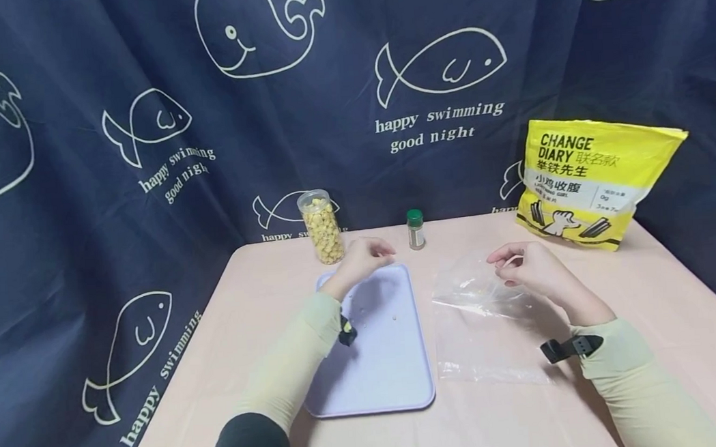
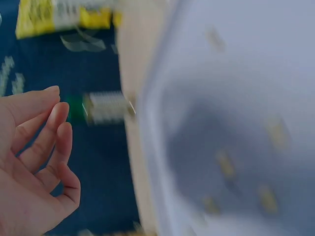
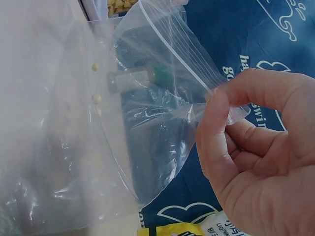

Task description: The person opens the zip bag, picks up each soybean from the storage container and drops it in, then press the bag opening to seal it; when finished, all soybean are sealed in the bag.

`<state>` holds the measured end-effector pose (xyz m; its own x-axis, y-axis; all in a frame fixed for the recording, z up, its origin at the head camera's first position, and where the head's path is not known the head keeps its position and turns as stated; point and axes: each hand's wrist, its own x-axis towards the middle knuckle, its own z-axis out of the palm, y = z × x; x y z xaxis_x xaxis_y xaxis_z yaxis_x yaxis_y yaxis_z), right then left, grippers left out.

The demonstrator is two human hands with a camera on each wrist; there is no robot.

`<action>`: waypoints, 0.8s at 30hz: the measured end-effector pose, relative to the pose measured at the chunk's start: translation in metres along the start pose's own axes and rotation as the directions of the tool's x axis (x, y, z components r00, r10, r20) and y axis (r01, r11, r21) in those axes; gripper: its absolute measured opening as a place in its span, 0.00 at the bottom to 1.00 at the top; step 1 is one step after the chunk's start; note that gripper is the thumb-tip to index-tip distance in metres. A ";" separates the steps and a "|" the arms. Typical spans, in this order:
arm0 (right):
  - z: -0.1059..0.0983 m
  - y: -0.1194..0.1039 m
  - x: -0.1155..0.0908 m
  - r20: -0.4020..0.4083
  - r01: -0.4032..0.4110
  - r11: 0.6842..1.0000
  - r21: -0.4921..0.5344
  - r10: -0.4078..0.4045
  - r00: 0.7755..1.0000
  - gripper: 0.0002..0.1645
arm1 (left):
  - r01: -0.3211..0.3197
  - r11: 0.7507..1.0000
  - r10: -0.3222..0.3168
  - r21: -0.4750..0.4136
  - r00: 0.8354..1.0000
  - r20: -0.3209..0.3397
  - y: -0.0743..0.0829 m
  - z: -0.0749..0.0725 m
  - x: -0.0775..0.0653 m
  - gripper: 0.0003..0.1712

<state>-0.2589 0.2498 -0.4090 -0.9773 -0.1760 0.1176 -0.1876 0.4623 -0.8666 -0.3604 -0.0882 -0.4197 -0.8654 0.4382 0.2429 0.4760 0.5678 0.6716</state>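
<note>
My right hand point(image 1: 529, 268) pinches the open rim of a clear zip bag point(image 3: 157, 113) between thumb and finger. The bag's lower part stretches over the table toward me, and a few small yellow pieces point(image 3: 96, 67) show through its film. Above the far end of a lilac tray point(image 1: 379, 372) hovers my left hand point(image 1: 360, 259), fingers loosely bent. No object shows between those fingers in the left wrist view. Several small yellowish pieces point(image 2: 226, 164) lie scattered on the tray, blurred in that view.
Behind the tray, at its left, stands a clear jar of yellow pieces point(image 1: 324, 232). A small green-capped bottle point(image 1: 416, 230) stands at the table's back edge. At the back right is a yellow pouch point(image 1: 595, 175). A dark blue printed curtain point(image 1: 353, 148) hangs behind the table.
</note>
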 end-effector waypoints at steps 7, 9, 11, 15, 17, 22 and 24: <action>0.001 0.006 0.000 -0.007 0.000 1.000 0.014 0.000 1.000 0.19 | 0.181 0.983 -0.181 0.036 0.983 -0.019 -0.049 -0.029 -0.033 0.06; 0.001 0.006 0.000 -0.009 0.000 1.000 0.016 0.000 1.000 0.19 | 0.224 0.973 -0.223 0.054 0.975 -0.021 -0.057 -0.033 -0.039 0.07; 0.001 0.005 0.000 -0.010 0.000 1.000 0.011 0.000 1.000 0.18 | 0.249 0.965 -0.248 0.087 0.968 -0.023 -0.061 -0.036 -0.043 0.07; 0.000 0.003 0.001 -0.006 0.001 1.000 0.007 -0.001 1.000 0.18 | 0.287 0.950 -0.288 0.121 0.958 -0.008 -0.064 -0.041 -0.048 0.06; 0.000 0.003 0.001 -0.007 -0.005 1.000 0.001 0.005 1.000 0.19 | 0.294 0.946 -0.297 0.134 0.955 0.007 -0.064 -0.042 -0.049 0.06; 0.001 0.004 0.002 -0.011 -0.016 1.000 -0.007 0.016 1.000 0.19 | 0.287 0.933 -0.301 0.217 0.953 0.032 -0.065 -0.042 -0.052 0.05; 0.002 0.003 0.002 -0.014 -0.018 1.000 -0.005 0.018 1.000 0.19 | 0.281 0.927 -0.298 0.249 0.954 0.036 -0.064 -0.042 -0.052 0.05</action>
<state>-0.2617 0.2495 -0.4122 -0.9818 -0.1557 0.1083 -0.1701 0.4696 -0.8664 -0.3527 -0.1769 -0.4459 -0.9618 0.2736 0.0061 0.2374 0.8229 0.5163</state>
